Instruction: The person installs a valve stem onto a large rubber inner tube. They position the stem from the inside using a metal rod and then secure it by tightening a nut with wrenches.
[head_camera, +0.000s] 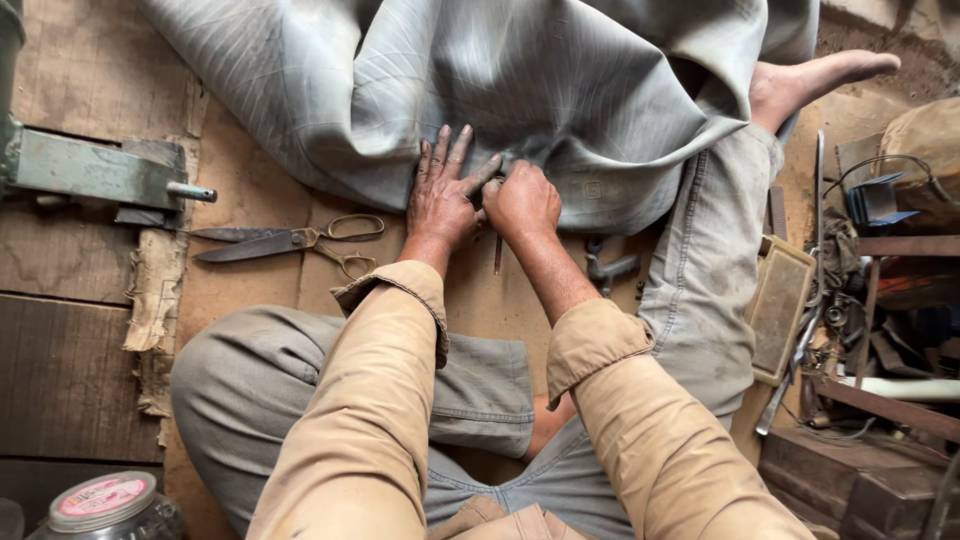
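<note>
Left hand (440, 200) lies flat at frame centre, fingers spread open, pressing the lower edge of the grey sheet material (520, 90) that fills the upper middle of the frame. Right hand (522, 203), touching the left, is closed in a fist around a thin pointed tool (498, 252) whose tip points down over the cardboard (250, 190). Large scissors (290, 240) lie closed at left centre, apart from both hands

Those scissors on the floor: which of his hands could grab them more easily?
Probably the left hand: the scissors lie on its side, while the right hand grips a thin tool at the grey sheet.
</note>
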